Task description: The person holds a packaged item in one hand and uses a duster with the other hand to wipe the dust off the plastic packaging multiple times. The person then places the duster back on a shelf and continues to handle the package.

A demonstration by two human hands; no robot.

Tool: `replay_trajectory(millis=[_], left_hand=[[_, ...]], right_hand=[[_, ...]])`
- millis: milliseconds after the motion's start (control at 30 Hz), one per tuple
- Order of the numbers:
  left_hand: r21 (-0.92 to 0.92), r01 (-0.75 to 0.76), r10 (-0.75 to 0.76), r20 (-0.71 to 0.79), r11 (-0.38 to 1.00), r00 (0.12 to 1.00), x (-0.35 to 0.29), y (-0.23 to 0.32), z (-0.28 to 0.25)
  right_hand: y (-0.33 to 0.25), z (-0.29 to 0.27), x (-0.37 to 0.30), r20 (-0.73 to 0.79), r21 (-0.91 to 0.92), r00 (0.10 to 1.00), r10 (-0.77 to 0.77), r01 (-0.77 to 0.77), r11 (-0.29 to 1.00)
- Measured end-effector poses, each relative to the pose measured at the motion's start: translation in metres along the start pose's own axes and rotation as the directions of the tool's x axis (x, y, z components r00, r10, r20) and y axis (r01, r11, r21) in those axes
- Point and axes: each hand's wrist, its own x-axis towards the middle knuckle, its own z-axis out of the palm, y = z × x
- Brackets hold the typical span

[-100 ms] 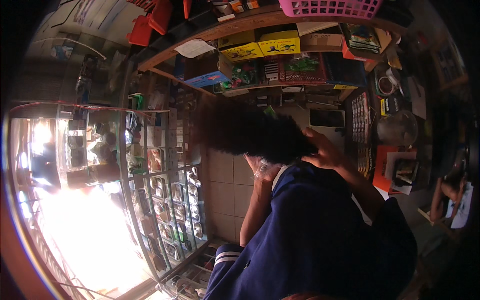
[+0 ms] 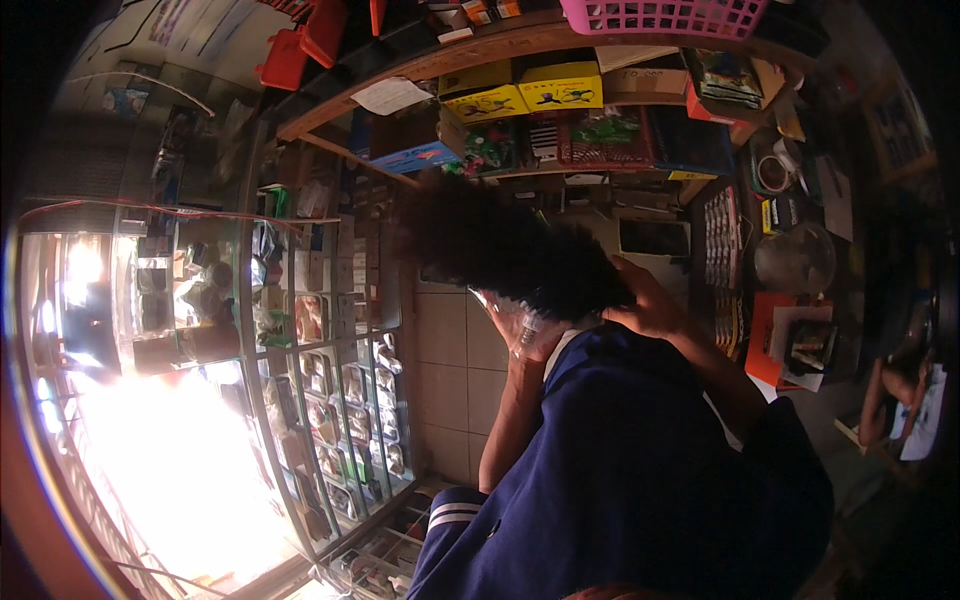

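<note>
So the main thing here is a black fluffy thing [image 2: 510, 250], kinda duster-like, stretched across the middle of the frame. Its long axis runs nearly sideways, one end toward the left and slightly up, the other toward the right and a touch lower. The right hand [image 2: 648, 303] is at that right end, thumb side above and fingers below, so I'd call that grip clamped on it, though the fluff hides the exact hold.

The left hand [image 2: 525, 338] is lower, just under the fluff, with a clear piece [image 2: 528, 328] in it, something with a threaded bit. That grip looks closed around the piece too, tho some of the fingers are tucked out of sight. So the clear piece lies below and left of the right grip, close under the fluff's edge. Left hand's obviously nearer to it. Can't tell if fluff and clear piece actually touch.

Both are held up in front of the navy shirt [image 2: 640, 460], with tiled floor [image 2: 443, 395] showing past the left forearm. Room's packed: glass-fronted rack [image 2: 345, 420] of small goods on the left, super bright light lower left, wooden shelf [image 2: 480, 50] up top with yellow boxes [image 2: 560, 90] under it and a pink basket [image 2: 665, 18]. Another person [image 2: 905, 400] at the right edge.
</note>
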Motion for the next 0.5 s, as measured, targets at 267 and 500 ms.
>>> replay_trajectory(millis=[267,500], left_hand=[[0.896,-0.268,0.226,0.36,-0.354,0.905,-0.014,-0.006,0.014],[0.897,-0.294,0.203,0.372,-0.331,0.906,-0.016,0.0,0.024]], right_hand=[[0.0,0.004,-0.001,0.005,0.278,0.971,0.237,-0.229,0.933],[0.024,0.007,-0.006,-0.05,0.232,0.941,0.335,-0.315,0.92]])
